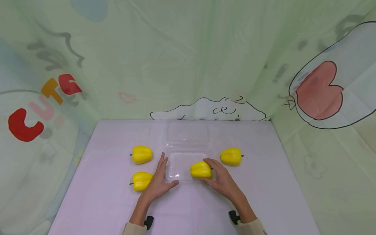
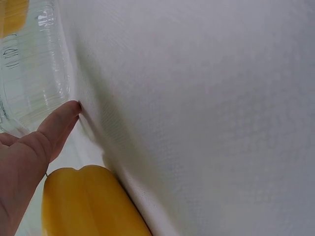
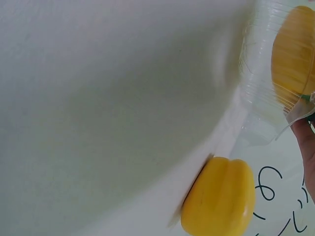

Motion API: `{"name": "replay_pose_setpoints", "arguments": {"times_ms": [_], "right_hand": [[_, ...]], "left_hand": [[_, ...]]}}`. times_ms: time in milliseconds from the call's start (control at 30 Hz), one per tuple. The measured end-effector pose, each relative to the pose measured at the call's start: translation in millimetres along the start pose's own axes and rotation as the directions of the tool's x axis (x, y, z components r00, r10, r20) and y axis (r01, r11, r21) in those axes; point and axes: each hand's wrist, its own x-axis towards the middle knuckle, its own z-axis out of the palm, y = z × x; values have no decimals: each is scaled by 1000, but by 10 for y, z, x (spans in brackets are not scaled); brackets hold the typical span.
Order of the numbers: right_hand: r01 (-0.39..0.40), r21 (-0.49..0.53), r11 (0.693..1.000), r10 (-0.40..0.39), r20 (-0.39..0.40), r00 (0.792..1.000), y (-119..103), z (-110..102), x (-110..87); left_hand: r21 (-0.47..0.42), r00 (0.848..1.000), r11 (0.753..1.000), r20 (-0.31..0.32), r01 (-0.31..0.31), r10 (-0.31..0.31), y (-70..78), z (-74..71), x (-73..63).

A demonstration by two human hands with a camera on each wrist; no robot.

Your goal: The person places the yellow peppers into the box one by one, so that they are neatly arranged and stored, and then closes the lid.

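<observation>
On the pale lilac table (image 1: 97,195), our right hand (image 1: 222,179) pinches a yellow pepper (image 1: 201,170), with the thumb on its near side and the fingers on its far side, at the stem end. That pepper is at the right-hand part of the clear plastic box (image 1: 177,160); from the right wrist we see it through the box's wall, its green stem close to our fingers. Whether it rests on the floor of the box or hangs just above, we cannot tell. The lid (image 1: 188,132) lies open behind, toward the curtain (image 1: 176,58).

Our left hand (image 1: 158,182) is spread beside the box's left side, thumb well apart from the fingers; we cannot tell if it touches the plastic. Just beside it sits a near-left pepper (image 1: 139,181), partly covered by the hand, and behind that a far-left pepper (image 1: 142,154). Right of the box we see a right-side pepper (image 1: 231,156), its stem pointing away from the box.

Beige sleeves (image 1: 135,229) end below our wrists, each with a small black fitting (image 1: 149,222) alongside. On the curtain we see coloured letters (image 1: 25,125) and a pink heart (image 1: 320,91) inside a pale balloon (image 1: 358,58).
</observation>
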Motion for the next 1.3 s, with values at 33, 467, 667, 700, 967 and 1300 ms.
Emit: {"name": "replay_pose_setpoints", "arguments": {"times_ms": [33,467,667,700,967,1300], "right_hand": [[-4,-9,1000,4,1,1000,-7,-2,4],[6,-63,998,-5,18,1000,-22,-14,43],[-14,-69,998,17,47,999,-38,-20,52],[-18,-75,997,22,52,998,-44,-20,52],[-29,-116,993,39,82,996,-72,-12,79],[-9,-130,992,26,131,991,-66,-40,97]], "left_hand": [[0,1000,1000,-1,-1,1,1,1,1],[-7,1000,1000,8,-3,3,16,-7,2],[-7,1000,1000,14,-8,8,23,-12,-1],[-8,1000,1000,15,-9,9,23,-13,-2],[-11,1000,1000,15,-5,5,12,-13,-2],[-8,1000,1000,13,-3,3,-2,-3,0]]}}
